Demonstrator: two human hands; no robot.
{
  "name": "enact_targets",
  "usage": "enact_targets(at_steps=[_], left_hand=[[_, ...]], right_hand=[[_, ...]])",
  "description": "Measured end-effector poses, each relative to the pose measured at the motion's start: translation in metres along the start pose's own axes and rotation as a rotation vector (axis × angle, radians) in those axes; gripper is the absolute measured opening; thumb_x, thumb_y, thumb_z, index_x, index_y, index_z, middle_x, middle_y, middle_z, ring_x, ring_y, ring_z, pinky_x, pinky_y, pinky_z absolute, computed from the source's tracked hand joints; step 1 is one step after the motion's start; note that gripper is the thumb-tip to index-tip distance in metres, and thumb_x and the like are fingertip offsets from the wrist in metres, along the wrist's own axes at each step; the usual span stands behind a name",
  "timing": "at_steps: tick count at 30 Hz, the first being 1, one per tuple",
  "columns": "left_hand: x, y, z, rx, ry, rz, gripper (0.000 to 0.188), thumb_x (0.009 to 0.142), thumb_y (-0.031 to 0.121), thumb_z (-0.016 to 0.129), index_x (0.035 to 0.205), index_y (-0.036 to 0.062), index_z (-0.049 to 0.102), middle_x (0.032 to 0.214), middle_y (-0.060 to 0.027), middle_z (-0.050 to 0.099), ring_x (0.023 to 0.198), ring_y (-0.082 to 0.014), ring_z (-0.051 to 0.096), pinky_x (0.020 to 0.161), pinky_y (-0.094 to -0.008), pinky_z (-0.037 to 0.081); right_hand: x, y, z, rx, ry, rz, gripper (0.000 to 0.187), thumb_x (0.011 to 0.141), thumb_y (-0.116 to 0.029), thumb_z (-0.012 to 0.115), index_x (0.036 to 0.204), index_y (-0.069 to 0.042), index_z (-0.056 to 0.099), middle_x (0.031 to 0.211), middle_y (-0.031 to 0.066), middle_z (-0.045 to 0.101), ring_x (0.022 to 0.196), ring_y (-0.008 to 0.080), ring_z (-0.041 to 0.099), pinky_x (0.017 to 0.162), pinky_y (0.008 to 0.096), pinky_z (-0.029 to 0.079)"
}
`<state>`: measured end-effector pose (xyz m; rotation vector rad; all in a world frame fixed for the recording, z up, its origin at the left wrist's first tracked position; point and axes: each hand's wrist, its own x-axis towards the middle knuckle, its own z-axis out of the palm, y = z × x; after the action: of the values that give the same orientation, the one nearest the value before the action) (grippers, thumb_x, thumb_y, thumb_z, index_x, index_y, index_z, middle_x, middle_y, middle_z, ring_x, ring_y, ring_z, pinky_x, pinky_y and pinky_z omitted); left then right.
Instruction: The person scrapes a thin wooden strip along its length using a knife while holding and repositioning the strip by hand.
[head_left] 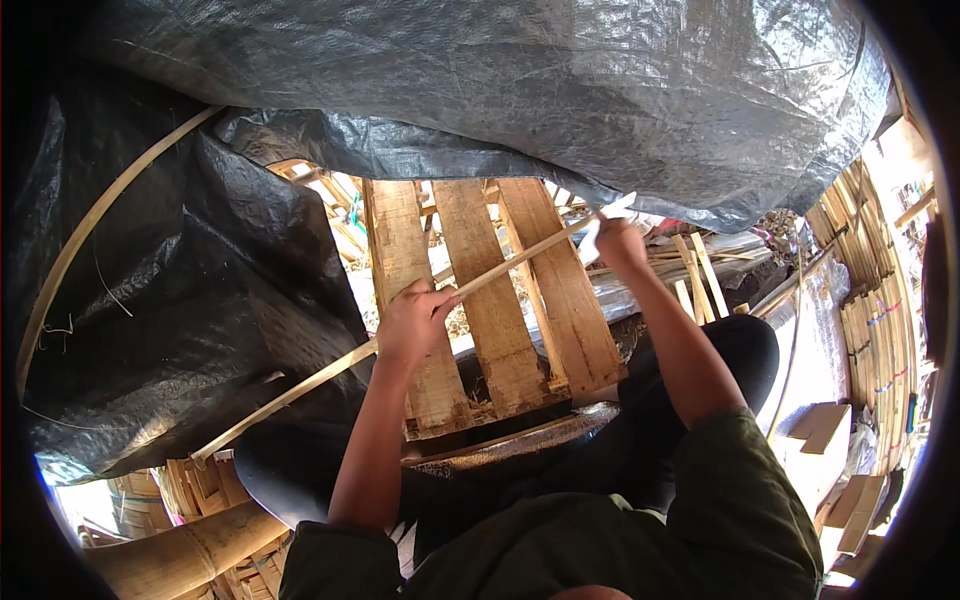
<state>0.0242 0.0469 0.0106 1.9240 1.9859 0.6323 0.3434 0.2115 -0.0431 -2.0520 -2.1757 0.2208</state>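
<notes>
A long, thin bamboo strip (pixel 520 260) runs slantwise, from low on the left up to the right. My left hand (pixel 412 322) is closed round its middle, thumb lying along it. My right hand (pixel 622 246) is a fist beside the strip's upper right end. A bright, pale sliver (pixel 618 205) shows just above that fist; glare hides what it is and whether the fist grips it. Beneath the strip lies a pallet-like rack of wooden slats (pixel 480 270), between my knees. The strip's lower left end (pixel 205 452) sticks out past my left knee.
A dark plastic tarp (pixel 480 80) hangs low across the far side, and more black sheeting (pixel 180 270) drapes at left. A curved bamboo strip (pixel 95 215) bends over it. A thick bamboo pole (pixel 190 548) lies lower left. Bundled bamboo strips (pixel 875 330) stand at right.
</notes>
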Motion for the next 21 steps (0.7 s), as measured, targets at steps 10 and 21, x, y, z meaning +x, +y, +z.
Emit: enact_targets(at_steps=[10,21], left_hand=[[0.005,0.005,-0.006,0.009,-0.05,-0.005,0.024,0.089,0.035,0.063,0.098,0.0154,0.073,0.075,-0.0106,0.052,0.073,-0.0292,0.06,0.062,-0.0426,0.048],[0.008,0.004,0.006,0.018,0.006,0.074,0.024,0.088,0.036,0.065,0.1,0.017,0.073,0.076,-0.0086,0.053,0.069,-0.0266,0.059,0.06,-0.0384,0.046]], right_hand=[[-0.017,-0.04,0.004,0.22,-0.04,0.096,0.052,0.095,-0.044,0.042,0.086,0.0,0.068,0.081,0.026,0.067,0.08,0.0454,0.066,0.074,0.052,0.053],[0.031,0.057,0.02,0.22,0.27,0.099,0.056,0.096,-0.039,0.046,0.069,0.006,0.065,0.071,0.0314,0.062,0.073,0.0492,0.063,0.07,0.0536,0.052]])
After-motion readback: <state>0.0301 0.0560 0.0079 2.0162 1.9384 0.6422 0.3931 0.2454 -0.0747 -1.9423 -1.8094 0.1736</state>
